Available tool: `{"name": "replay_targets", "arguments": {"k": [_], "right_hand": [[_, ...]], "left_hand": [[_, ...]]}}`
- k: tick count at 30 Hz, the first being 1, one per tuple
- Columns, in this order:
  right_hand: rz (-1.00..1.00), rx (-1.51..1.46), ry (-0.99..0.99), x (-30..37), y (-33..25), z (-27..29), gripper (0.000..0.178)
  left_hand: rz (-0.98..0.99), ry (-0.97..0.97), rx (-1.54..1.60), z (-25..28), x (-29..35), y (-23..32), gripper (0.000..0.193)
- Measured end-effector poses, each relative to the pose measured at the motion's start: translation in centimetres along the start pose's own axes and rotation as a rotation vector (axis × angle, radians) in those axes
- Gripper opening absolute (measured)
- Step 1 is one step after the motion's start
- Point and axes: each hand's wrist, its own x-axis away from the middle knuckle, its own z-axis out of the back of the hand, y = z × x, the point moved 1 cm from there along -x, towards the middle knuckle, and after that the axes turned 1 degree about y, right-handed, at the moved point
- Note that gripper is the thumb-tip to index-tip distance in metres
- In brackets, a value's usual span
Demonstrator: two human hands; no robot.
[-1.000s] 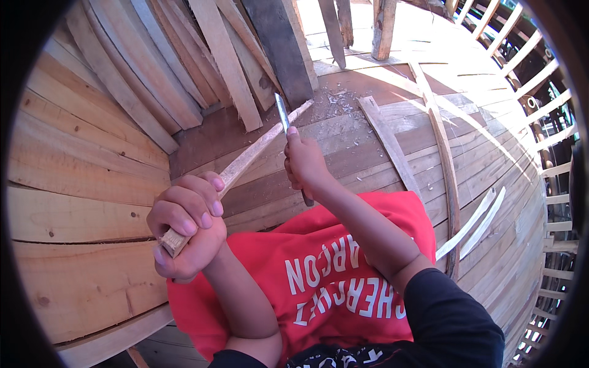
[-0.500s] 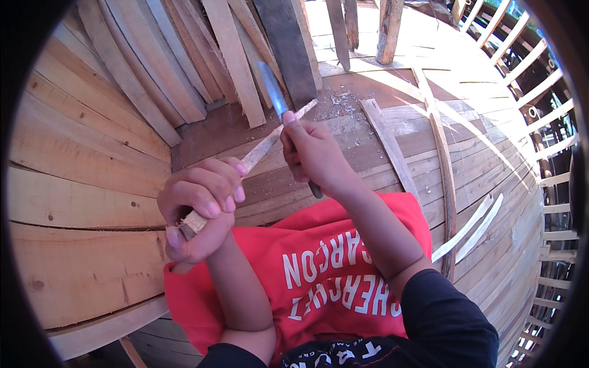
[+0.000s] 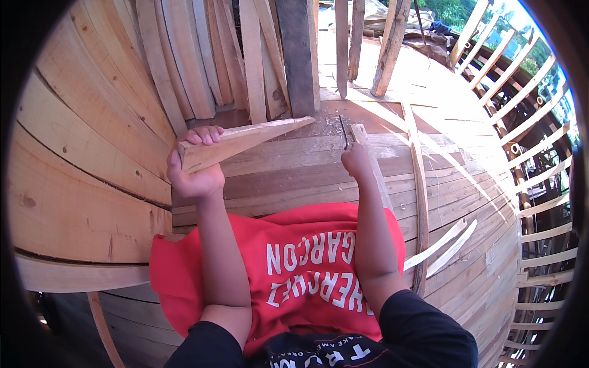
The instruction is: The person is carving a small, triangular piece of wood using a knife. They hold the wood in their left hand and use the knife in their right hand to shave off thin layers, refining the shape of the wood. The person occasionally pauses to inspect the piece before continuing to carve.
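A pale wedge of wood (image 3: 251,141), broad at the near end and tapering to a thin tip, lies across the view with its tip toward the right. My left hand (image 3: 197,164) grips its broad end, fingers over the top and thumb at the end face. To the right of the tip, my right hand (image 3: 356,161) is closed round the handle of a knife (image 3: 343,131). The dark blade points away from me, seen nearly edge-on and apart from the wood. Red cloth with white lettering (image 3: 300,264) covers my lap.
Upright boards (image 3: 184,61) lean at the back left beside a curved plank wall (image 3: 92,147). Wood shavings (image 3: 331,126) lie on the plank floor (image 3: 466,270). A long strip (image 3: 415,184) and two pale curved strips (image 3: 451,248) rest at the right. Slatted ribs (image 3: 546,233) line the far right.
The wood has turned so its broad side shows. My right hand with the knife has moved off the wood to the right and away from me. The view has shifted slightly.
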Motion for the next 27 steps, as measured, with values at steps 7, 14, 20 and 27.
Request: {"name": "replay_targets", "arguments": {"k": [7, 14, 20, 27], "right_hand": [[0.239, 0.053, -0.416, 4.0, 2.5, -2.1, 0.027], [0.267, -0.098, -0.493, 6.4, -3.1, -6.5, 0.028], [0.318, -0.122, -0.338, 6.2, -0.4, -7.4, 0.034], [0.684, -0.136, -0.369, 8.9, -3.9, -8.0, 0.044]], "left_hand": [[-0.188, -0.008, 0.000, -1.5, -1.3, 9.6, 0.044], [-0.278, -0.215, -0.147, -3.9, 0.5, 17.0, 0.047], [-0.154, -0.245, -0.242, -1.2, -1.0, 14.7, 0.051], [-0.139, -0.189, -0.227, 0.2, -2.2, 13.2, 0.053]]}}
